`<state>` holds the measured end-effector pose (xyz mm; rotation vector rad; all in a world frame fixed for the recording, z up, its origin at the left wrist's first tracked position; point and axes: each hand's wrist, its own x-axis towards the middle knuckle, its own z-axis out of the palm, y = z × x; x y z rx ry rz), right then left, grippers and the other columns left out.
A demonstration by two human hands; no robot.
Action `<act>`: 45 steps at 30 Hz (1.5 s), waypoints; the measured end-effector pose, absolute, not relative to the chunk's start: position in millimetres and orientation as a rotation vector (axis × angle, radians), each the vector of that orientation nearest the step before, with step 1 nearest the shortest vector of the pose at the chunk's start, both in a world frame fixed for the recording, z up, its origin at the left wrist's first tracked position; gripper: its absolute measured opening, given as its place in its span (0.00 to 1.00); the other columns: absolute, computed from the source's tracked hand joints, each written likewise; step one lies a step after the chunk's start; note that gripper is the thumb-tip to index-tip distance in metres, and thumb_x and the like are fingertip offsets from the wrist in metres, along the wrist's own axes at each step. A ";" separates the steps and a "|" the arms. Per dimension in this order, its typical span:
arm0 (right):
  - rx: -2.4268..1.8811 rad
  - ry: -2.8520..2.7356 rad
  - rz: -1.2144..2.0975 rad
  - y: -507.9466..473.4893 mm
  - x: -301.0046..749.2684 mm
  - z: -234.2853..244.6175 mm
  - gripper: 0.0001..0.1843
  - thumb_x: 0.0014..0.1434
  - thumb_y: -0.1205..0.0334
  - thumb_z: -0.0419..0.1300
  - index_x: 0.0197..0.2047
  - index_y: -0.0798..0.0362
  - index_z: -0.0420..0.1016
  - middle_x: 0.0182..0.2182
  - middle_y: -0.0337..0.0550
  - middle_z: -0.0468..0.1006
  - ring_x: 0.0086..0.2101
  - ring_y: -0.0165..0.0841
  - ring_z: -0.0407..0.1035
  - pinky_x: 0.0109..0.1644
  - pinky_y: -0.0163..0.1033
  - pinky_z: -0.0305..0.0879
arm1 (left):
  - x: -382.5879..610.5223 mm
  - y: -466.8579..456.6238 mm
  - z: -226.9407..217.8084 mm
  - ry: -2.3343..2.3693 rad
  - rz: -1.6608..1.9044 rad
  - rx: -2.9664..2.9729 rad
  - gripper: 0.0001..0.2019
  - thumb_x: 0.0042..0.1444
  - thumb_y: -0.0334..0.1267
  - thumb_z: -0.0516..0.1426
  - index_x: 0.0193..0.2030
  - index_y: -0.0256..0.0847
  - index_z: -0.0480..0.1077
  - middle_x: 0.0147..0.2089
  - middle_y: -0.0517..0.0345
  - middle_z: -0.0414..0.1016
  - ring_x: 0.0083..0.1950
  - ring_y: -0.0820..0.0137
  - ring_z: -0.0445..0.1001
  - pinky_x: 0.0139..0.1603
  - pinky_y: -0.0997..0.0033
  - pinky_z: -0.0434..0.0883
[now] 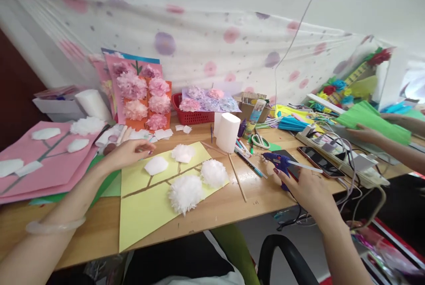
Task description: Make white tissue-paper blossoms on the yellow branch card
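Observation:
My right hand (303,185) is closed around the handle of a blue glue gun (278,159) that rests near the table's right front, its nozzle pointing left. My left hand (128,152) hovers above the top left corner of a yellow paper sheet (141,207), fingers loosely curled with the fingertips pinched together; whether it holds anything I cannot make out. On the sheet are a brown branch and white tissue flowers (186,193), with a flat white paper piece (156,165) just under my left fingertips.
Pink sheets with white pieces (43,161) lie at the left. A white roll (228,132), red basket (191,117), pens, scissors (260,140), phones (320,161) and a power strip crowd the back and right. Another person's hands (365,133) hold green paper (373,121) at the far right.

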<state>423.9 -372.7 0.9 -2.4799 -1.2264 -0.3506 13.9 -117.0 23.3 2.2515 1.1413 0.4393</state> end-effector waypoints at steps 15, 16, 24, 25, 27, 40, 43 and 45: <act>-2.381 -0.847 0.014 -324.2 426.8 -5.5 0.28 0.50 0.38 0.57 0.35 0.57 0.80 0.28 0.52 0.80 0.27 0.42 0.72 0.26 0.41 0.63 | 92.3 -95.6 -3.6 0.878 0.472 2.437 0.14 0.52 0.40 0.57 0.44 0.42 0.76 0.47 0.56 0.77 0.48 0.63 0.73 0.48 0.70 0.66; -2.368 -0.787 0.038 -325.9 417.2 2.0 0.28 0.49 0.38 0.58 0.35 0.56 0.80 0.28 0.52 0.80 0.23 0.39 0.70 0.22 0.40 0.62 | 91.5 -91.0 -6.5 0.864 0.465 2.407 0.13 0.52 0.39 0.56 0.42 0.41 0.77 0.45 0.56 0.77 0.46 0.64 0.74 0.46 0.71 0.66; -1.949 -1.254 0.523 -305.3 331.9 57.6 0.21 0.54 0.40 0.58 0.31 0.50 0.78 0.25 0.45 0.78 0.15 0.28 0.59 0.12 0.33 0.52 | 88.5 -66.4 -28.0 0.813 0.467 2.181 0.13 0.51 0.40 0.57 0.40 0.40 0.78 0.39 0.56 0.80 0.38 0.68 0.75 0.37 0.74 0.66; -1.952 -1.357 0.574 -294.5 322.5 59.1 0.21 0.54 0.41 0.59 0.30 0.51 0.78 0.23 0.44 0.76 0.16 0.27 0.59 0.13 0.33 0.52 | 88.6 -65.6 -29.1 0.808 0.471 2.154 0.13 0.50 0.40 0.57 0.40 0.39 0.78 0.38 0.56 0.80 0.37 0.68 0.75 0.36 0.74 0.66; -1.897 -1.628 0.647 -270.0 305.2 58.6 0.19 0.55 0.44 0.59 0.30 0.52 0.78 0.21 0.41 0.74 0.16 0.26 0.58 0.15 0.33 0.51 | 88.3 -65.2 -30.6 0.802 0.492 2.096 0.13 0.50 0.40 0.58 0.40 0.39 0.78 0.36 0.55 0.80 0.37 0.67 0.76 0.35 0.74 0.66; -1.942 -1.830 0.666 -207.4 270.1 28.1 0.21 0.59 0.45 0.57 0.23 0.53 0.70 0.16 0.37 0.71 0.16 0.26 0.59 0.17 0.32 0.52 | 88.4 -59.4 -43.5 0.735 0.589 1.909 0.10 0.50 0.36 0.59 0.38 0.37 0.79 0.36 0.54 0.81 0.37 0.67 0.77 0.34 0.73 0.68; -1.970 -1.838 0.629 -204.2 267.6 24.8 0.21 0.58 0.46 0.58 0.22 0.52 0.68 0.15 0.36 0.70 0.16 0.26 0.59 0.16 0.32 0.51 | 88.3 -58.9 -43.1 0.745 0.589 1.909 0.10 0.50 0.36 0.60 0.38 0.37 0.79 0.35 0.54 0.81 0.37 0.67 0.77 0.34 0.73 0.69; -1.980 -1.852 0.586 -202.3 265.8 23.7 0.21 0.58 0.46 0.59 0.21 0.52 0.67 0.14 0.35 0.68 0.16 0.26 0.58 0.16 0.32 0.51 | 88.6 -58.3 -44.1 0.736 0.598 1.888 0.09 0.49 0.36 0.60 0.37 0.37 0.79 0.34 0.54 0.81 0.37 0.67 0.78 0.35 0.73 0.69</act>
